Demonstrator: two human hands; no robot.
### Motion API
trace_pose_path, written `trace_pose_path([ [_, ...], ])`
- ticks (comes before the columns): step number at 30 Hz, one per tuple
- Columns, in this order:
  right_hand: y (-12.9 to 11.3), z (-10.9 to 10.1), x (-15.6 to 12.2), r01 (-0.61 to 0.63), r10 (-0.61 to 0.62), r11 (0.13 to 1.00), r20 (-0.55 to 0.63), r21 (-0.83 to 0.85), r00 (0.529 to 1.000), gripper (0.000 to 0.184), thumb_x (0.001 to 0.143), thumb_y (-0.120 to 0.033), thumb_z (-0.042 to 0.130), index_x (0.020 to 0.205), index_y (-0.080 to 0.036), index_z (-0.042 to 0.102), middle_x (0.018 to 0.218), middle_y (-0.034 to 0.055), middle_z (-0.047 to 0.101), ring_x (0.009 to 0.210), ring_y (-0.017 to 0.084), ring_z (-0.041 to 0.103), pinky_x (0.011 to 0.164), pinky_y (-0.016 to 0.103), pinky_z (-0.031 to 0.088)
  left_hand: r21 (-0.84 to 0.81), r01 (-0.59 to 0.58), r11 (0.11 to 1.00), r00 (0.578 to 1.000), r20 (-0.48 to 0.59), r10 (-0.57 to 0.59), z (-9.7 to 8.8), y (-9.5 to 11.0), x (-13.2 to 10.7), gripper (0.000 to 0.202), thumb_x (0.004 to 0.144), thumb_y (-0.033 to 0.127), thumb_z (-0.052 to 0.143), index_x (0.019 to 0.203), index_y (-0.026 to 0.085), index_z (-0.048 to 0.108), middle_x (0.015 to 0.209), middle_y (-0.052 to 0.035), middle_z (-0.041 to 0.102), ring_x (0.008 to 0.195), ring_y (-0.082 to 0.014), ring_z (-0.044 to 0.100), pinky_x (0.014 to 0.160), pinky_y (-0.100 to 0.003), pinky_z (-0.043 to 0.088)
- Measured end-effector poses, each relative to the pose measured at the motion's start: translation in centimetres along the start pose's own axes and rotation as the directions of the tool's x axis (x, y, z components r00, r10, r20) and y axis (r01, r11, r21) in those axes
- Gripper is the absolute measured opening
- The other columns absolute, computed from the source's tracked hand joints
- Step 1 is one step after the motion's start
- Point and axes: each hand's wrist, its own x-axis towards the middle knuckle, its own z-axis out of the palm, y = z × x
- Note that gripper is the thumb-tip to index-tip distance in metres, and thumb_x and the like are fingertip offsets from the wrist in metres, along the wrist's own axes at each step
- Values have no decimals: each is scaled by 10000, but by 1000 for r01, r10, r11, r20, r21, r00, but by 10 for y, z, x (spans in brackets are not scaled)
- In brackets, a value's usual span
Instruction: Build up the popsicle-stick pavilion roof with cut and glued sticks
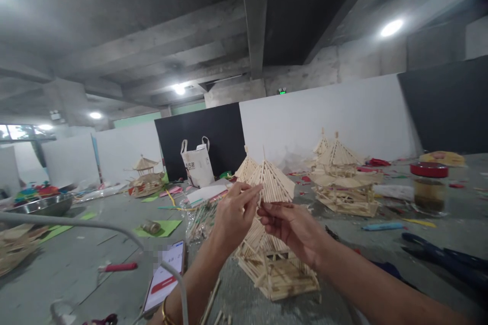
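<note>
A pavilion model of thin wooden sticks (275, 264) stands on the grey table in front of me, with a pointed stick roof (275, 181). My left hand (233, 213) is raised beside that roof, fingers pinched on a thin wooden stick (254, 189) at the roof's left edge. My right hand (290, 224) is just right of it and lower, fingers curled in a pinch against the model under the roof; what it holds is hidden.
A phone (165, 277) lies at lower left by a white cable (114, 228). A bag of sticks (202, 218), a second stick pavilion (341, 177), a third (145, 177), a white tote bag (197, 162), a red-lidded jar (429, 185), a steel bowl (41, 205) and paper scraps cover the table.
</note>
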Motion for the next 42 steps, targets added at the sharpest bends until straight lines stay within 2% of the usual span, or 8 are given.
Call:
trace_pose_path([
  [12, 0, 0, 3, 2, -2, 1000, 17, -16, 1000, 52, 703, -119, 689, 705, -70, 673, 598, 45, 637, 505, 90, 575, 492, 173, 498, 200, -77, 977, 996, 58, 67, 2, 1, -4, 322, 849, 130, 463, 1099, 258, 621, 954, -40, 588, 844, -157, 600, 702, -269, 483],
  [18, 1, -1, 5, -3, 3, 1000, 3, -13, 1000, 53, 704, -105, 687, 690, -59, 665, 602, 53, 641, 495, 90, 573, 487, 176, 503, 218, -110, 970, 992, 78, 95, 2, 1, -4, 334, 845, 120, 453, 1115, 242, 607, 987, -48, 589, 860, -159, 602, 711, -271, 493],
  [26, -1, 0, -4, -22, 22, 1000, -9, -18, 1000, 119, 659, -139, 745, 720, -89, 657, 684, 54, 657, 560, 90, 584, 532, 176, 510, 36, 4, 999, 999, -40, -3, -3, 0, -2, 276, 850, 165, 490, 1080, 211, 636, 926, -44, 643, 841, -146, 605, 717, -257, 484],
  [30, 2, -3, -28, -70, 69, 995, -17, -71, 997, 280, 562, -214, 818, 751, -86, 657, 677, 56, 654, 527, 94, 569, 482, 179, 491, -57, 100, 993, 986, -131, -107, -5, -3, -4, 253, 847, 188, 493, 1058, 191, 633, 885, -28, 652, 720, -111, 599, 658, -233, 485],
  [33, 9, -8, -53, -131, 141, 968, 32, -215, 989, 334, 580, -338, 796, 756, -94, 651, 650, 48, 641, 451, 92, 543, 391, 181, 441, -118, 191, 974, 966, -151, -208, -6, -2, -10, 268, 855, 224, 472, 1094, 204, 594, 868, -10, 636, 640, -90, 587, 612, -223, 478],
  [36, 16, -13, -81, -231, 319, 850, 112, -474, 941, 327, 667, -439, 682, 746, -127, 627, 615, 29, 624, 400, 85, 512, 348, 172, 366, -174, 369, 913, 913, -114, -391, -10, 2, -25, 262, 855, 298, 454, 1087, 206, 533, 861, 2, 631, 571, -82, 587, 547, -214, 460],
  [39, 19, -14, -108, -232, 472, 586, 94, -776, 876, 198, 673, -324, 638, 715, -131, 652, 591, -3, 586, 474, 52, 470, 418, 143, 313, -151, 498, 854, 858, -60, -510, -16, 5, -44, 206, 836, 341, 453, 949, 183, 520, 727, 19, 624, 514, -92, 578, 485, -207, 421],
  [42, 23, -12, -129, -166, 552, 360, 66, -918, 831, 140, 684, -221, 577, 721, -155, 694, 580, -45, 519, 516, 42, 404, 445, 139, 277, -80, 559, 825, 829, 73, -555, -22, 4, -63, 140, 787, 317, 500, 778, 186, 549, 531, 53, 571, 456, -103, 549, 462, -203, 381],
])
